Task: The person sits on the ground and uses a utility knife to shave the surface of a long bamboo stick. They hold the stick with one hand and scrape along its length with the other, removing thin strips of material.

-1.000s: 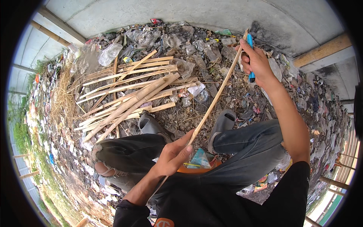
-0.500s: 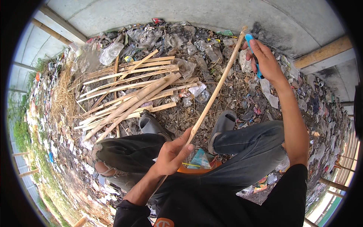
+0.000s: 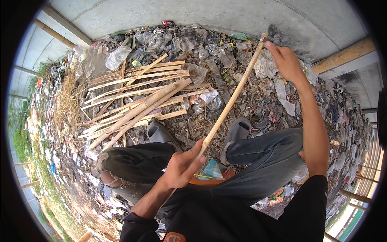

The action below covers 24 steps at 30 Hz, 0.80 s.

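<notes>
A long, pale bamboo strip (image 3: 234, 97) slants up from my lap toward the concrete wall. My left hand (image 3: 183, 163) is closed round its lower part, with the thumb along the strip. Close to the strip's upper end is my right hand (image 3: 288, 64), its thumb pointing toward that end. The fingers of this hand are curled under and mostly hidden, and what they hold cannot be made out. Left of my feet lies a loose pile of split bamboo strips (image 3: 137, 92), with two thicker pieces on top.
Mixed litter and plastic scraps cover the ground. A grey concrete wall (image 3: 225, 16) stands ahead, with a wooden beam (image 3: 344, 55) at the right. My grey slippers (image 3: 238, 135) rest on the dirt. An orange edge (image 3: 211, 181) shows between my legs beside a blue-green wrapper (image 3: 211, 170).
My right hand has shifted slightly right and turned, and the blue tool seen in it is out of sight. The bamboo strip's upper end has tipped a little right and down.
</notes>
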### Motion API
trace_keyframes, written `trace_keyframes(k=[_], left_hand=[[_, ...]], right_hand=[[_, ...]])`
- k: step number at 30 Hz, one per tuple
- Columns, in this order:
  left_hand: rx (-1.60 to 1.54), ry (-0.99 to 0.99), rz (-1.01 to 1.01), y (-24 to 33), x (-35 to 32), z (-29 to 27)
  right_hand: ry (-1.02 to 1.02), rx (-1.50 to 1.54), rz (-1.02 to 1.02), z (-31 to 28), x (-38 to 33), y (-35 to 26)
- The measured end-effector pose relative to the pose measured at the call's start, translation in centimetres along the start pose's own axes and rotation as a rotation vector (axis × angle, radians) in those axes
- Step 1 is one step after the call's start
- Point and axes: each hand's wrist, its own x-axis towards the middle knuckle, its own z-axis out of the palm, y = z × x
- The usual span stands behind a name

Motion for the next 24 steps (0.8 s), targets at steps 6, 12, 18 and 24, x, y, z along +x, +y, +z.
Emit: trace_keyframes(k=[6,12,18,24], left_hand=[[-0.089,0.037,-0.07,-0.5,-0.2,-0.2],[-0.145,0.026,-0.063,-0.5,-0.4,-0.3],[-0.168,0.071,-0.057,-0.7,-0.5,-0.2],[-0.143,0.044,-0.057,0.0,0.2,-0.4]], right_hand=[[0.004,0.008,-0.146,3.2,-1.9,-3.7],[0.077,0.029,-0.112,2.1,-1.4,-3.9],[-0.099,0.038,-0.169,4.3,-3.1,-5.0],[-0.008,0.078,-0.136,3.1,-1.0,-3.8]])
